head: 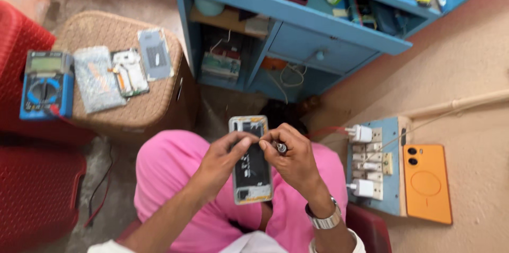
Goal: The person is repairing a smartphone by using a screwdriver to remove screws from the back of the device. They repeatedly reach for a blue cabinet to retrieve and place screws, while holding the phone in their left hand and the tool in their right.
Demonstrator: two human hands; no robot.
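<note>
Far to the left of my fingers I see a blue multimeter (pixel 46 84) on a red seat (pixel 21 99), and just beside it a woven stool (pixel 114 33) carrying a silver pouch (pixel 96 78), a white phone frame (pixel 129 71) and a grey back cover (pixel 155 54), all well apart from both hands. My left hand (pixel 222 157) comes in over my pink-clad lap, its thumb and forefinger pinched together against the upper left edge of the opened phone (pixel 251 163); the other fingers of that hand are out of sight, so I cannot tell how they sit. The phone lies lengthwise between my two hands, its open back facing up, its lower end resting on my lap below the fingertips. My right hand (pixel 293 160), with a metal watch (pixel 324 218) on the wrist, is clamped on a small metal-tipped tool (pixel 280 147), fingers curled tight around it right at the phone's upper right corner, touching or nearly touching the left fingertips. Above and beyond the fingers stands a blue cabinet (pixel 297 25). To the right of my right hand sits a blue socket board (pixel 389 168) with white chargers (pixel 362 133) plugged in, and just beside it an orange phone (pixel 427 183) lies flat on the floor.
</note>
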